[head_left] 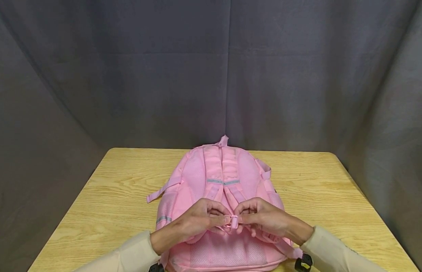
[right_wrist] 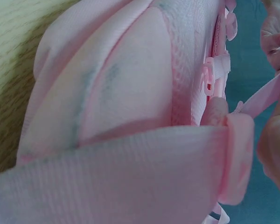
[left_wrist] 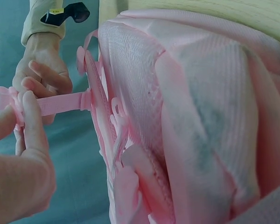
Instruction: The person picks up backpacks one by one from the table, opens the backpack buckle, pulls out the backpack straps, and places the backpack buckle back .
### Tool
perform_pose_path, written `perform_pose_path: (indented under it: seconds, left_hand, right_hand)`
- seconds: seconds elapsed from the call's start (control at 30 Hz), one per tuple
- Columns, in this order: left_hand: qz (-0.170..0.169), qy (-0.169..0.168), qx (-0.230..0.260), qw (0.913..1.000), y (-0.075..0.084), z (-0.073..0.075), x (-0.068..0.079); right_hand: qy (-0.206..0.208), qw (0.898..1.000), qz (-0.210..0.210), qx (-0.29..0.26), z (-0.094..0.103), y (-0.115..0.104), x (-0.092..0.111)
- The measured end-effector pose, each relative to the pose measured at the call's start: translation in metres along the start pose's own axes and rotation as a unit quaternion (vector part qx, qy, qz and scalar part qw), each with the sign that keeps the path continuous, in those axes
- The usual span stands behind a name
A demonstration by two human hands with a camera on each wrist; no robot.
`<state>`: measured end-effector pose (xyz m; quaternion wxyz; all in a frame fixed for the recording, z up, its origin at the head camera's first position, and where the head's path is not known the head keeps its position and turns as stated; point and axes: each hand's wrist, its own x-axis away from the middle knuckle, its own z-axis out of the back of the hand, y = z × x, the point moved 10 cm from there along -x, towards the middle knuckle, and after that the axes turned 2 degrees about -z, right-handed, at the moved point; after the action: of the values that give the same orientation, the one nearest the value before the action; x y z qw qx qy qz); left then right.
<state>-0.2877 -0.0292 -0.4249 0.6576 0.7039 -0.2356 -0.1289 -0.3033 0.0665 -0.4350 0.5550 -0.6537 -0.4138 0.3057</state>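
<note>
A pink backpack (head_left: pixel 228 249) lies on the table with its shoulder straps (head_left: pixel 222 164) facing up. Over its lower middle, both hands work at a small pink plastic buckle (head_left: pixel 234 221) on a narrow chest strap (left_wrist: pixel 60 103). My left hand (head_left: pixel 200 217) pinches the pronged part between thumb and fingers. From the other side, my right hand (head_left: pixel 263 216) pinches the socket part, thumb in front. The prongs are right at the socket's mouth. In the right wrist view the right hand (right_wrist: pixel 275 149) is partly cut off and the buckle is out of sight.
A wooden table (head_left: pixel 333 204) carries the backpack. Loose webbing (head_left: pixel 163 190) sticks out at its left, and a strap loop (head_left: pixel 264 169) at its right. A wide strap with a plastic adjuster (right_wrist: pixel 238 158) crosses the right wrist view. Grey curtains (head_left: pixel 163 75) hang behind and beside.
</note>
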Motion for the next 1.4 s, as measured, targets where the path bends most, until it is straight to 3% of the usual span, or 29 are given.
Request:
perform_pose_path:
  seconds: [0.87,1.17,1.4]
  left_hand:
    - [0.003,0.013,0.021,0.9997,-0.004,-0.002,0.002]
    - [-0.009,0.04,-0.001,0.9991,-0.001,0.002,0.0]
    - [-0.012,0.055,-0.026,0.9981,-0.002,0.007,-0.003]
  right_hand:
    - [0.042,0.988,0.012,0.146,0.004,-0.015,0.002]
    - [0.114,0.98,-0.078,0.145,0.019,-0.016,0.005]
    - [0.138,0.972,-0.091,0.169,0.023,-0.022,0.001]
